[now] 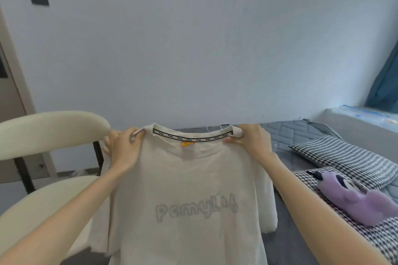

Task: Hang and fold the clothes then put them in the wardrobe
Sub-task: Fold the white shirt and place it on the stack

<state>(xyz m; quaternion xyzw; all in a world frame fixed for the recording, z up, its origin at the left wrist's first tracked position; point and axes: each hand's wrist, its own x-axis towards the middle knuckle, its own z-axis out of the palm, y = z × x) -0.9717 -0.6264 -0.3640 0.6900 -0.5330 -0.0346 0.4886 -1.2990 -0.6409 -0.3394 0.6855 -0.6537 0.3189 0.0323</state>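
A cream T-shirt (185,189) with pale grey lettering across the chest hangs in front of me, held up by its shoulders. Its neckband carries a black printed tape and a small orange label. My left hand (123,148) grips the left shoulder beside the collar, and something thin and white, maybe a hanger end, shows at its fingers. My right hand (249,142) pinches the right shoulder next to the collar. The shirt's lower hem runs out of view at the bottom.
A cream padded chair (43,133) with dark legs stands at the left. A bed with a grey quilted cover (286,133) lies behind the shirt and to the right, bearing houndstooth pillows (344,157) and a purple plush toy (361,200). A blue curtain (385,84) hangs far right.
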